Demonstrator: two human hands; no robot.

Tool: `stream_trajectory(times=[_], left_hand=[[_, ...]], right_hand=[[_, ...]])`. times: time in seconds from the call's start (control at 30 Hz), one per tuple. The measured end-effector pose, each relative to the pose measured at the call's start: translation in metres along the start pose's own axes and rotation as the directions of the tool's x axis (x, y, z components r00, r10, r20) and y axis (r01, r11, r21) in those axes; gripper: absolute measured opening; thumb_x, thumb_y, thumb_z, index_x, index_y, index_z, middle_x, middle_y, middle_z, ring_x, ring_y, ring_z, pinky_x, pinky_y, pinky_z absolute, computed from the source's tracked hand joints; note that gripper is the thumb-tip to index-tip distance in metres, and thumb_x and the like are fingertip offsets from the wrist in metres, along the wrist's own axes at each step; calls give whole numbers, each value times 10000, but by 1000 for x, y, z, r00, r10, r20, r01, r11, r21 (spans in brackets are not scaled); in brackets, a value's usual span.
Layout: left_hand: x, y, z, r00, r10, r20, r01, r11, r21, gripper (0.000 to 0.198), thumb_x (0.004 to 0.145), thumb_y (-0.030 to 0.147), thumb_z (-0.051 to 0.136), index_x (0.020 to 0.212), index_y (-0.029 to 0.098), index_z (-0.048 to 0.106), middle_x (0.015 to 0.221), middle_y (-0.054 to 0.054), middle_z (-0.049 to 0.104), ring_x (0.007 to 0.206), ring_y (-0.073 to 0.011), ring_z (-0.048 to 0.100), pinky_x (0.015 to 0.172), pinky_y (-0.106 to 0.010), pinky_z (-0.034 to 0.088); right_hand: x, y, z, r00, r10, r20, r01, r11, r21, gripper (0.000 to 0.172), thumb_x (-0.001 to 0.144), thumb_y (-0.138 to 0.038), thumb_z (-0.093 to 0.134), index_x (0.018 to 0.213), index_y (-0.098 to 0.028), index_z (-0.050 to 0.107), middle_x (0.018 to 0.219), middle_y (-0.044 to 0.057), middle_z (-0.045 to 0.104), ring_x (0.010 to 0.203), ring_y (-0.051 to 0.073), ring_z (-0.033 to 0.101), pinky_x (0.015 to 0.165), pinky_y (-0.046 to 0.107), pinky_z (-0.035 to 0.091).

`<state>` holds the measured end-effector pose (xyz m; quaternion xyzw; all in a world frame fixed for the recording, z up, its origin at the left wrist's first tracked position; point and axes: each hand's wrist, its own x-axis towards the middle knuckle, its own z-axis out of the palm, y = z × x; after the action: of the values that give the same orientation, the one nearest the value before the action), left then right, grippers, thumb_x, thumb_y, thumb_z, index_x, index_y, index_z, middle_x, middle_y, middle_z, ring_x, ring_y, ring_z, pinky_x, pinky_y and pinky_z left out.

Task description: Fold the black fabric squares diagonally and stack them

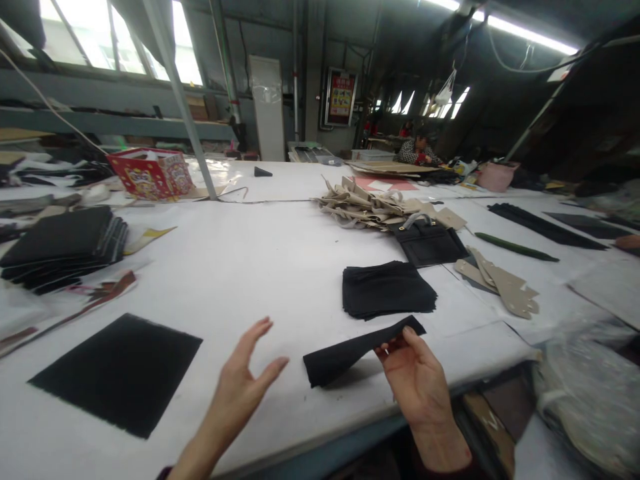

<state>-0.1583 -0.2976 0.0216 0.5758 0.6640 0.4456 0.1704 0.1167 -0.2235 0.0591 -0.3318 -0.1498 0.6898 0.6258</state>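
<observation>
Workshop interior under strip lights: inspecting a long white-topped desk [250, 267] running ahead of the camera. Finding the right grip [417, 380] closing on one end of a black fabric panel [345, 353], pinching it between thumb and fingers, with the panel bowing in a loose strip just above the desk. Finding the left grip [235, 393] hovering open and empty, fingers spread, near the panel but not touching it. Noting a stack of black fabric squares [387, 290] lying just beyond the panel, a single flat black sheet [115, 373] lying well to the left, and a thicker pile of black panels [60, 247] sitting farther left. Recording beige cut pieces [497, 283] lying to the right, next to a black bag front [427, 245] and a heap of beige pieces [370, 203]. Logging a co-worker [417, 150] sitting at the far end, well apart.
</observation>
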Motion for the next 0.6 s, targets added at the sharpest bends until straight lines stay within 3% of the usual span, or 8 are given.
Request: stream_trajectory(times=[0.1,0.2,0.37,0.47,0.6], left_hand=[[2,28,38,959,97,267,-49,982,-182,433,895,421,580,1300,278,526,1427,-71,503,1302,-263,486,1093,-454,407],[10,51,50,903,175,392,-50,950,-308,429,920,371,558,1339,292,512,1465,-67,462,1340,-255,440,1096,-433,403],[33,83,46,845,264,465,-7,875,-484,552,907,351,588,1432,320,419,1545,-48,344,1414,-271,322,1112,-440,374],[47,99,39,803,341,488,-33,844,-535,626,878,345,635,1453,326,388,1572,-39,290,1433,-277,282,1139,-445,325],[60,116,26,731,448,514,-132,832,-539,524,826,277,692,1329,287,545,1504,-56,414,1388,-269,366,1148,-411,293]], right_hand=[[-1,-6,0,998,42,52,-41,999,-33,117,726,-266,759,802,-236,676,787,-31,708,725,158,631,738,338,506],[-3,-11,0,987,123,106,-112,988,-103,127,728,-282,757,824,-231,691,823,-14,723,765,182,645,753,346,492],[-10,-13,11,938,266,223,-226,955,-190,192,733,-275,748,911,-213,713,926,15,722,834,190,637,764,314,473],[-14,-11,22,883,344,319,-264,927,-266,183,739,-253,741,904,-179,710,857,12,690,754,141,589,697,249,447],[-18,-5,33,856,377,354,-256,904,-343,160,735,-269,736,845,-166,684,743,-6,598,680,121,507,643,232,418]])
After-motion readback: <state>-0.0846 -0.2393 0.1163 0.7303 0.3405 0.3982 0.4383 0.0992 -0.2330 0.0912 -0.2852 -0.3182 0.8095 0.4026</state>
